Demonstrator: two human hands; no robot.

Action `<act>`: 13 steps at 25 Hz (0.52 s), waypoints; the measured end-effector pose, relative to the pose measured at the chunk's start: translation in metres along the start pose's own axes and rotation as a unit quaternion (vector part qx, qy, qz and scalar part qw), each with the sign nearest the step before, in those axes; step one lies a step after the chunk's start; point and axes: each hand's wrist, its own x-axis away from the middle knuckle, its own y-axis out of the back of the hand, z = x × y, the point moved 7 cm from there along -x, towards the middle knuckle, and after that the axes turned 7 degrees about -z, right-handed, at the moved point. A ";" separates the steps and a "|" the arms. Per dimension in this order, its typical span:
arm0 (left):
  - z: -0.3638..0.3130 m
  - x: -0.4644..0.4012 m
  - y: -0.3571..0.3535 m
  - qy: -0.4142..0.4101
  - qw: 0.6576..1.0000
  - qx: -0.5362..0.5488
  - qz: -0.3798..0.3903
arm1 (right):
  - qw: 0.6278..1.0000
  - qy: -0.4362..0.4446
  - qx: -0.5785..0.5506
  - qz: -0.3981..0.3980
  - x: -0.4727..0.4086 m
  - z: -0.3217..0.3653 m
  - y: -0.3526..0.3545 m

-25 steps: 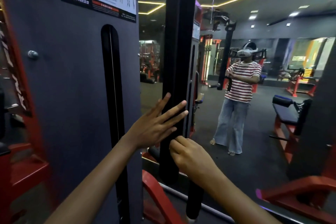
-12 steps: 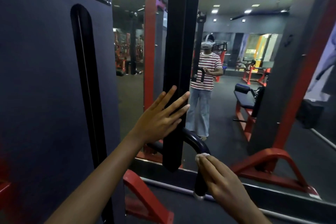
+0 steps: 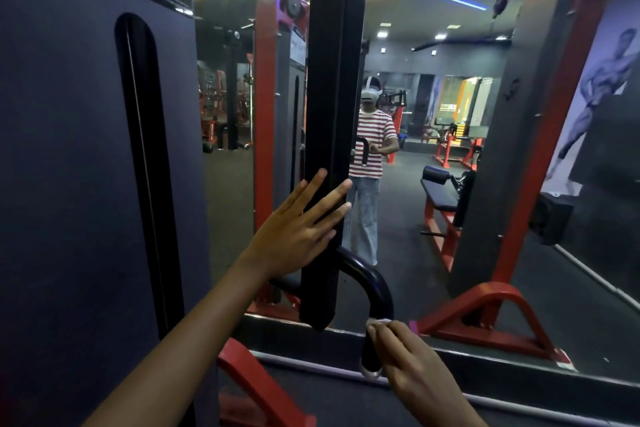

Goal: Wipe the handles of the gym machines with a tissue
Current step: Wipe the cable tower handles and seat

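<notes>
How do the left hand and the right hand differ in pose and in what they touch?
The left hand is open, fingers spread flat against the black post; the right hand is closed around a white tissue. The left hand is higher; the right hand is low, on the curved handle. Both are bare.

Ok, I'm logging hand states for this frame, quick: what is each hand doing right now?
Left hand: open, fingers spread flat against the black upright post, holding nothing.
Right hand: closed on a white tissue, pressed to the curved black handle.
</notes>
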 end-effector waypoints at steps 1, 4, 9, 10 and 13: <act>0.000 0.000 0.000 0.001 1.000 0.000 0.002 | 1.000 0.002 -0.015 -0.006 -0.004 0.000 0.007; 0.000 0.002 -0.002 0.012 1.000 0.015 0.015 | 0.997 0.006 -0.057 -0.058 -0.041 -0.007 0.043; 0.001 0.004 0.000 0.007 1.000 0.024 0.018 | 0.993 0.113 -0.010 -0.041 -0.123 -0.004 0.025; 0.001 0.005 0.001 0.008 0.999 0.026 0.017 | 0.989 0.145 0.003 -0.026 -0.126 0.001 0.015; 0.000 0.005 0.003 0.031 0.998 0.052 0.022 | 0.985 0.168 0.023 0.018 -0.117 0.009 0.000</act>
